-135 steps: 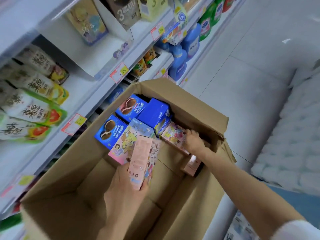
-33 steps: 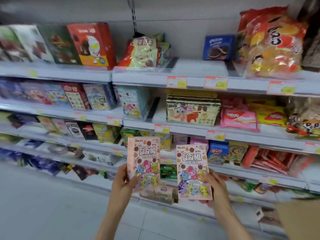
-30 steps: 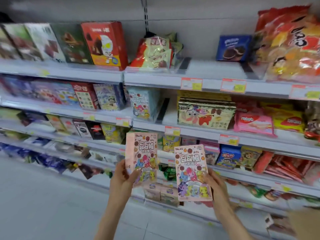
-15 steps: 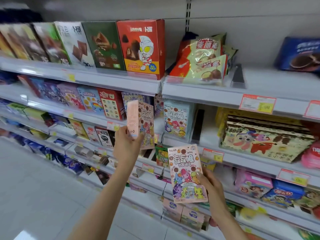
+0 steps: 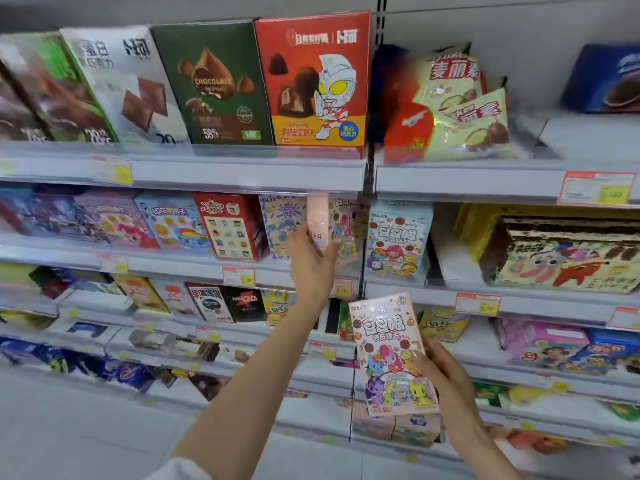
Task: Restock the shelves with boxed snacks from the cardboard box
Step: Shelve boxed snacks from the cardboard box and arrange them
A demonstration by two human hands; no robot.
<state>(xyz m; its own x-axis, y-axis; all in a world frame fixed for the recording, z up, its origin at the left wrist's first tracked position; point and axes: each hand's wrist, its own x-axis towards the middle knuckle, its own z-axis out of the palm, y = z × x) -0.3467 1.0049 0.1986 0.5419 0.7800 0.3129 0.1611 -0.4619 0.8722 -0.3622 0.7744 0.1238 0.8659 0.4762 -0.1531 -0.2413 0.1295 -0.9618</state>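
My left hand (image 5: 311, 261) holds a pink snack box (image 5: 318, 220) by its lower part, narrow side towards me, up at the second shelf (image 5: 194, 268) among the cartoon boxes there. Its top reaches just under the shelf edge above. My right hand (image 5: 440, 372) grips a second pink snack box (image 5: 393, 355) with cartoon ponies on its face, upright, lower down in front of the lower shelves. The cardboard box is out of view.
Large chocolate boxes (image 5: 311, 81) stand on the top shelf. A light-blue pony box (image 5: 398, 240) stands just right of the upright post. A wide cartoon box (image 5: 561, 251) fills the shelf further right. More pink boxes (image 5: 394, 427) sit on the bottom shelf. White floor lies lower left.
The view has closed in on the shelves. My left hand has risen and reached forward, carrying its pink box to the second shelf. My right hand still holds its box low.
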